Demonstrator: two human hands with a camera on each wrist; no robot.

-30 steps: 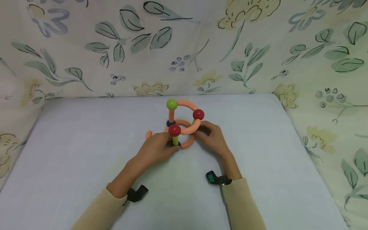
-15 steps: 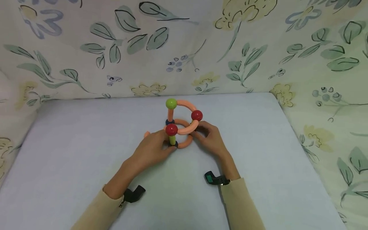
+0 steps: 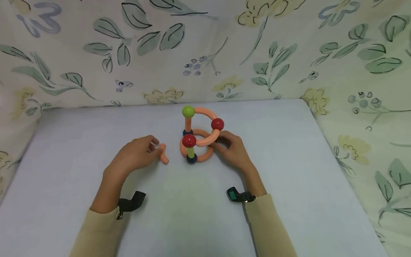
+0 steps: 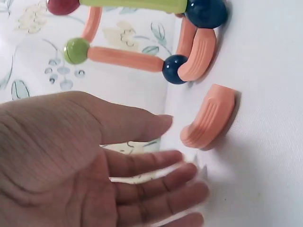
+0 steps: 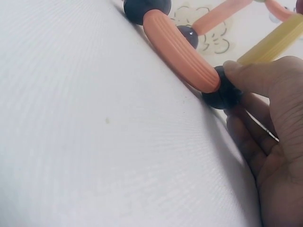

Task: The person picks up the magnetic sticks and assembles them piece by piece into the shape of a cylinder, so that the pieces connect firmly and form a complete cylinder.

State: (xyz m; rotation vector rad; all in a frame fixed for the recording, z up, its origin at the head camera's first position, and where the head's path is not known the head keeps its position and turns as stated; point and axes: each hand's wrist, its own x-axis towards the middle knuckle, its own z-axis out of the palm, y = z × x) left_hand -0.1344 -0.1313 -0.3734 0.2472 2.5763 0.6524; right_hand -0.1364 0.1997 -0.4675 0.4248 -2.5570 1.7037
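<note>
A toy frame of balls and rods stands on the table: a ring of curved orange rods [image 3: 205, 156] and dark blue balls [image 3: 191, 158] below, upright rods between, and two red balls [image 3: 189, 140] and a green ball [image 3: 188, 111] on top. My right hand [image 3: 236, 150] pinches a dark blue ball [image 5: 221, 97] at the ring's right side, thumb on top. Left of the frame lies a loose curved orange rod [image 4: 210, 118]. Beside it my left hand [image 3: 136, 153] hovers with fingers and thumb apart, and the left wrist view shows nothing held.
The white table [image 3: 199, 214] reaches back to a flower-patterned cloth [image 3: 205, 53]. A black wrist camera [image 3: 132, 202] sits on the left wrist, another [image 3: 240, 195] on the right.
My left hand has let go of the toy frame and moved left to the loose curved rod. My right hand has kept its grip at the ring's right side.
</note>
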